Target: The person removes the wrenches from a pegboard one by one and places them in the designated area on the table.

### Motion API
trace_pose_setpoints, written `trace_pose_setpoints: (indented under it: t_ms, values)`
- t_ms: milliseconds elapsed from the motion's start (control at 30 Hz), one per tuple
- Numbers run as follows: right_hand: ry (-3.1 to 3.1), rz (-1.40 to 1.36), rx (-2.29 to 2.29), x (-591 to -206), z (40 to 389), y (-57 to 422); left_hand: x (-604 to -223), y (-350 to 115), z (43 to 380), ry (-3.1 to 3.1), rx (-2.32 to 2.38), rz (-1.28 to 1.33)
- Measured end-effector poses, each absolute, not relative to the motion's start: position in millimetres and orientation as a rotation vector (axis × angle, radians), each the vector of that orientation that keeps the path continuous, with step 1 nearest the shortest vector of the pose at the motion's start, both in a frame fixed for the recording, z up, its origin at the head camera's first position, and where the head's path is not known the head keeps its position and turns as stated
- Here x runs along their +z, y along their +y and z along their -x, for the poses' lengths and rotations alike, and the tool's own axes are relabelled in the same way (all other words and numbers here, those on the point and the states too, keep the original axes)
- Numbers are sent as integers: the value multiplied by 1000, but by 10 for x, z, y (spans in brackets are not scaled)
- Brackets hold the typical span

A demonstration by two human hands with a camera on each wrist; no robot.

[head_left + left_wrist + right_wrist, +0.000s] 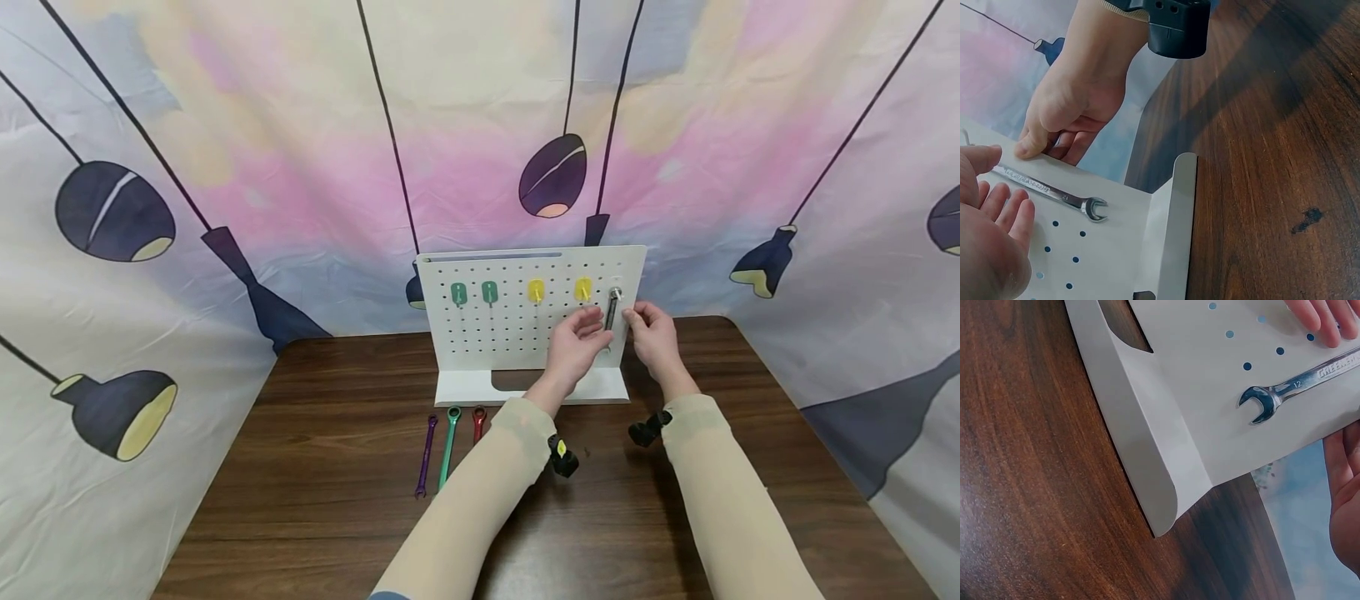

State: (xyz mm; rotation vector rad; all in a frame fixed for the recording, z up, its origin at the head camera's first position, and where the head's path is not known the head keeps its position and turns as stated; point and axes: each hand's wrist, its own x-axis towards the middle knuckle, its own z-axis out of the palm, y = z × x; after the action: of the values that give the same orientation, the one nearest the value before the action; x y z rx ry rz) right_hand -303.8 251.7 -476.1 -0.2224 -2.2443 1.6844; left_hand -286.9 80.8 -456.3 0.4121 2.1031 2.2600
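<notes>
A silver combination wrench hangs from a hook near the right end of the white pegboard. Its open jaw end points down, plain to see in the right wrist view. My left hand is just left of the wrench, palm turned up and fingers relaxed, holding nothing. With my right hand I grip the board's right edge; in the left wrist view the thumb lies on the front and the fingers go behind. The ring end of the wrench is partly out of view in both wrist views.
Two green hooks and two yellow hooks sit along the board's upper rows. On the brown table lie a purple wrench, a green wrench and a red wrench, partly covered by the left sleeve. Patterned cloth hangs behind.
</notes>
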Motion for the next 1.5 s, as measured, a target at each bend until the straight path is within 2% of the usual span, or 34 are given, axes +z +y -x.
trace_pose_setpoints:
  t_ms: [1500]
  values:
    - [-2243,206,1652,-4803,3053,2538,-4603,952,2862,1945,2262,-370]
